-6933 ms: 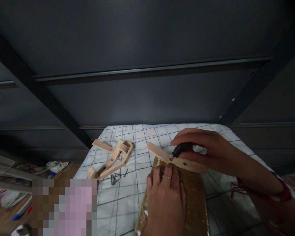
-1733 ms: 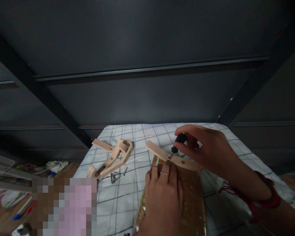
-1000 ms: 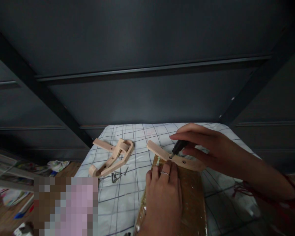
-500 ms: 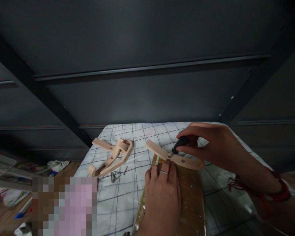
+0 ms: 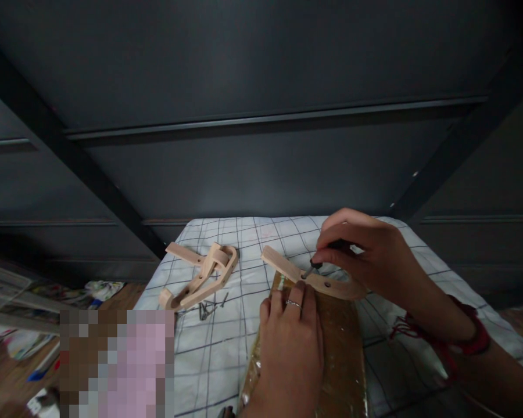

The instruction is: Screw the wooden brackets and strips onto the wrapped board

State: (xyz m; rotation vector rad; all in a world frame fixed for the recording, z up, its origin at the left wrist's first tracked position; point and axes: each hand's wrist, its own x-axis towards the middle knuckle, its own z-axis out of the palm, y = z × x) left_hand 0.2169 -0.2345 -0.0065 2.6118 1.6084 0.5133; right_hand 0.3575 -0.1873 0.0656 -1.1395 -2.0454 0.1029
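Observation:
My right hand (image 5: 366, 255) is closed around the dark handle of a screwdriver (image 5: 312, 266). Its metal shaft slants down to a hole in a light wooden bar with a curved end (image 5: 283, 264). My left hand (image 5: 292, 342), with a ring on one finger, lies flat on a brown board (image 5: 342, 360) that looks wrapped in clear plastic; its fingertips touch the near edge of the bar. The bar rests across the far end of the board, and its right end is partly behind my right hand. A second hole (image 5: 328, 285) shows in it.
To the left, several similar wooden pieces (image 5: 207, 273) lie crossed on the checked cloth (image 5: 248, 232). Several loose screws (image 5: 207, 307) are near them. A dark panelled surface (image 5: 261, 168) rises behind the table. A pixelated pink patch (image 5: 135, 371) covers the lower left.
My right hand has tilted and lowered a little, and the screwdriver's shaft now shows between its handle and the hole. My left hand stays on the board.

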